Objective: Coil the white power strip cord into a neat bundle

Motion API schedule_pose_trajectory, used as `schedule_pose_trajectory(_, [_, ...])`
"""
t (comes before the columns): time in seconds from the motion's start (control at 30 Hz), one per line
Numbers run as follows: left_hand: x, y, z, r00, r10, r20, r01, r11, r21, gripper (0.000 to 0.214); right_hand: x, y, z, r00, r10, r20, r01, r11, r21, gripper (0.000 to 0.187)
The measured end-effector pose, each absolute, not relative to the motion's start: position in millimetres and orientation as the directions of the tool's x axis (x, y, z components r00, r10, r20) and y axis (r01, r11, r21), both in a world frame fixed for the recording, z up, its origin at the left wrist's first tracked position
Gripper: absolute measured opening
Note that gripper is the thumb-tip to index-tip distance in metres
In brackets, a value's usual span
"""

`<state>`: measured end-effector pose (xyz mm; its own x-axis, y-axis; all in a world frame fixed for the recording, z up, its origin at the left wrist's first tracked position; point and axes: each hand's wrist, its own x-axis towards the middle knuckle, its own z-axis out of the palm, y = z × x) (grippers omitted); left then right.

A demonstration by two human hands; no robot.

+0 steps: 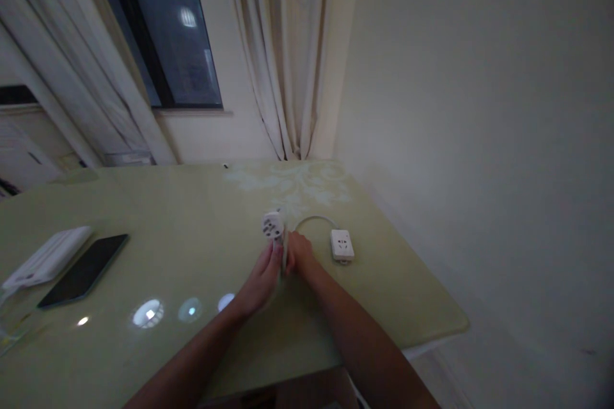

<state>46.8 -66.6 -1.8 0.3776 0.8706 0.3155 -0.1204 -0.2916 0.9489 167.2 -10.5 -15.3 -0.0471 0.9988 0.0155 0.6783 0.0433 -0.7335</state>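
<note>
Both my hands meet over the middle of a glossy pale green table (158, 217). My left hand (263, 276) is closed on a white cable just below its round white plug (272, 225), which sticks up past my fingertips. My right hand (298, 251) is closed on the same cable right beside it. The white cable (313, 219) arcs from my hands to a small white socket block (342, 245) lying flat on the table to the right.
A dark phone (85, 269) lies face up at the left, next to a white flat device (47, 257). A curtain (283, 51) hangs in the corner behind the table, a dark window (163, 25) to its left. The table's right edge runs along a plain wall.
</note>
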Motion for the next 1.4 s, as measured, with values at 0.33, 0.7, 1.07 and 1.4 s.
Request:
schedule_pose_trajectory(0.33, [-16, -33, 37, 0.463, 0.87, -0.172, -0.28, 0.328, 0.902, 0.043, 175, -28, 17, -0.181, 0.695, 0.696, 0.798, 0.517, -0.309, 0.074])
schedule_pose_trajectory(0.7, [1, -49, 32, 0.39, 0.919, -0.063, -0.03, 0.081, 0.996, 0.03, 170, -25, 9, -0.45, 0.534, 0.716, 0.806, 0.588, 0.068, 0.015])
schedule_pose_trajectory(1.07, [-10, -20, 20, 0.14, 0.957, 0.253, 0.086, -0.267, 0.96, 0.037, 181, -22, 14, 0.215, 0.701, 0.68, 0.754, 0.324, -0.571, 0.022])
schedule_pose_trajectory(1.4, [16, -20, -18, 0.432, 0.568, 0.701, 0.448, -0.809, 0.379, 0.068, 156, -15, 0, -0.075, 0.997, -0.005, -0.515, -0.043, -0.856, 0.057])
